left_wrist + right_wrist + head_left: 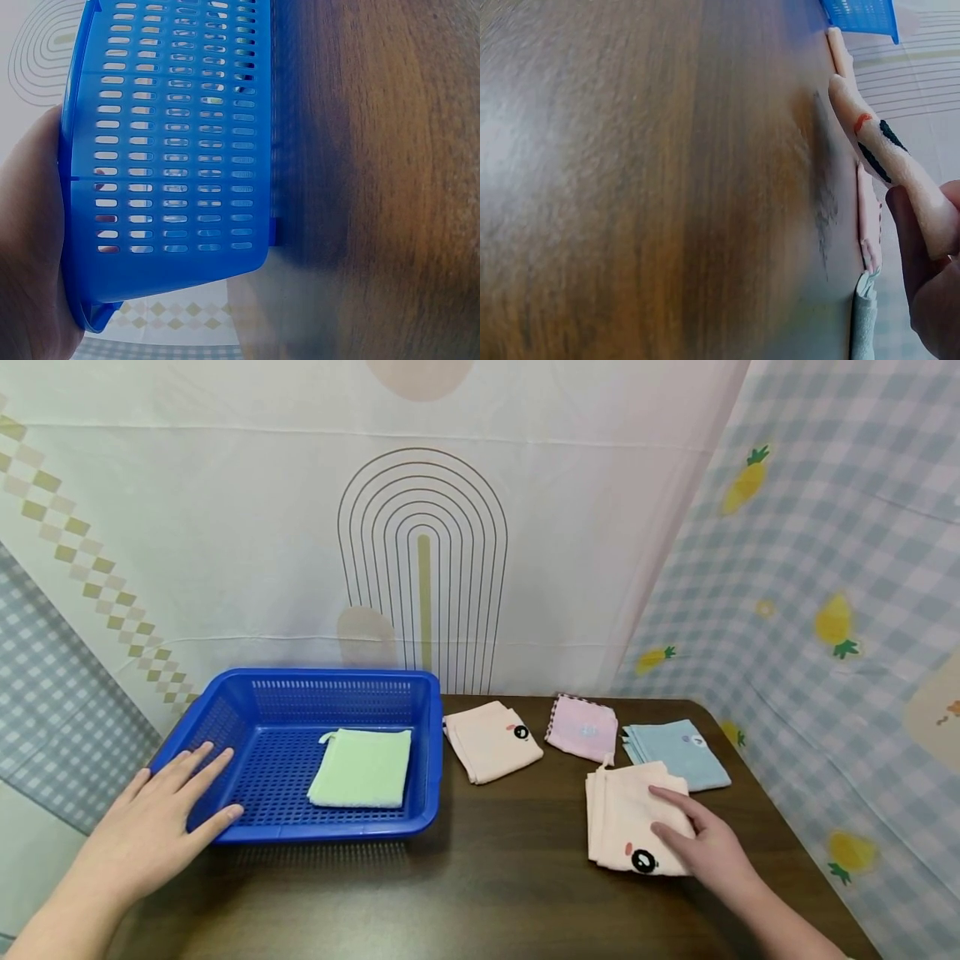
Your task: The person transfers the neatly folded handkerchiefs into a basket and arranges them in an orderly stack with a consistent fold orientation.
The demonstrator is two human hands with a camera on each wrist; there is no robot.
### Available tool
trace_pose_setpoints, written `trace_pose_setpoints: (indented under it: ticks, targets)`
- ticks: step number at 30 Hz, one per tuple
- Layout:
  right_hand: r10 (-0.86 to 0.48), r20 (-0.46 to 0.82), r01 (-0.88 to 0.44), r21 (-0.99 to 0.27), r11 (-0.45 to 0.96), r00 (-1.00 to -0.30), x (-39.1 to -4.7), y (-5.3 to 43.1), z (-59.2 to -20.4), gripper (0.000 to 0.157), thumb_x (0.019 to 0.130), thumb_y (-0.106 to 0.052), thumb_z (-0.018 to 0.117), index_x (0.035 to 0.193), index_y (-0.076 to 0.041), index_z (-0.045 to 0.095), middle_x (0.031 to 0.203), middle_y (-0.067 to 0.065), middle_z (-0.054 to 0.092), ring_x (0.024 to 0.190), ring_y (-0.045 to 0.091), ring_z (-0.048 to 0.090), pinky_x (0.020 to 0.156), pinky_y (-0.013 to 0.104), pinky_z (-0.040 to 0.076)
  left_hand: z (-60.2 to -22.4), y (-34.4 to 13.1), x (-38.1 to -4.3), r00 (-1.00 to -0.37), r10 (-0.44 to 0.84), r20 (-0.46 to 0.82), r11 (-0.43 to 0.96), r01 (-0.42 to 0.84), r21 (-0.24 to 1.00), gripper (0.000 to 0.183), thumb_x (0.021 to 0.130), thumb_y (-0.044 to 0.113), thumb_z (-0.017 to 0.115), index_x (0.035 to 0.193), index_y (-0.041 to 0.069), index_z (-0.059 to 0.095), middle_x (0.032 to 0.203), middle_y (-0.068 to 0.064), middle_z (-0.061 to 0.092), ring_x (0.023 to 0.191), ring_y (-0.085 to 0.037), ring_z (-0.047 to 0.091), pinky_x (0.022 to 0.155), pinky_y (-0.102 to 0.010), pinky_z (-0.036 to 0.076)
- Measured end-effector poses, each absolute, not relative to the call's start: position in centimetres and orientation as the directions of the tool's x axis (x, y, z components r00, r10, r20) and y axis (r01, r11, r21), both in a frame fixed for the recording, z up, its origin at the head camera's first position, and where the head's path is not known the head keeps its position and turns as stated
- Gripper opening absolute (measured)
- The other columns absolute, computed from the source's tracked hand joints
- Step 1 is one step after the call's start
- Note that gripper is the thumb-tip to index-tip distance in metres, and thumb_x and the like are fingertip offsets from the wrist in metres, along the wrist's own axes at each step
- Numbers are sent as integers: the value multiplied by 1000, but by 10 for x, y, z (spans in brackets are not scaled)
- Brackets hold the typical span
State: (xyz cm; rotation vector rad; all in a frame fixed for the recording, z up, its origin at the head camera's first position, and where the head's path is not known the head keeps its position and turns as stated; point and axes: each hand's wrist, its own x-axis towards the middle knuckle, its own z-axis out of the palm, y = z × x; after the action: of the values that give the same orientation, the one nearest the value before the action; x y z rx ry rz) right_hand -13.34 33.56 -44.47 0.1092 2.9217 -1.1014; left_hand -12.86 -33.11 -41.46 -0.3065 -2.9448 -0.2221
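My right hand (708,843) pinches a folded cream towel (626,814) with an embroidered eye, thumb below and fingers above. In the right wrist view that towel (889,157) is tilted and raised off the table. My left hand (161,814) rests at the front left corner of a blue plastic basket (352,831), its fingers spread over the rim. From the left wrist, the hand (30,232) lies against the basket's rim, beside the slotted wall (176,150). A folded light green towel (363,768) lies inside the basket, towards its right side.
Right of the basket lies another folded cream towel (491,743). Farther right are a pink towel (581,729) with a checked edge and a light blue towel (678,752), partly behind the held one. Printed cloth (570,568) hangs behind the dark wooden table (495,885).
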Motion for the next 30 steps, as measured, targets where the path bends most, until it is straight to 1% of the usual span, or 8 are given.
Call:
trace_pose_setpoints:
  ticks: [5,12,17,21,30]
  targets:
    - [61,-41,73,-676,734,-997,-134,332,-441,62,92,-51,65,145,-20,53,147,25,45,114,30,53,74,27,49,-414,-331,-129,-965,190,183,968,216,132,82,94,60,55,159,19,24,157,-24,29,141,-50,26,115,-47,-22]
    - [72,-64,96,-726,681,-995,-136,324,-437,61,92,-45,68,145,-20,52,144,24,47,91,22,59,65,28,51,-414,-331,-128,-962,194,191,967,220,127,82,94,59,56,159,19,26,156,-24,31,140,-50,28,116,-48,-21]
    - [66,-54,84,-755,650,-996,-137,319,-434,59,92,-41,70,144,-20,53,137,24,52,76,17,61,61,29,53,-414,-331,-128,-961,194,195,967,221,126,82,95,59,56,159,18,26,157,-24,30,141,-50,27,115,-48,-21]
    - [43,-33,53,-764,643,-999,-140,316,-431,57,92,-40,70,144,-21,54,134,25,55,73,15,62,59,29,53,-414,-331,-128,-962,191,194,967,218,130,81,95,59,56,159,18,26,157,-24,30,141,-50,27,115,-47,-21]
    - [25,-22,33,-785,619,-999,-144,310,-426,55,93,-38,70,143,-21,55,129,23,58,72,15,63,59,30,54,-414,-330,-128,-960,197,198,967,224,124,82,95,58,56,159,19,24,157,-24,30,140,-51,28,116,-47,-21]
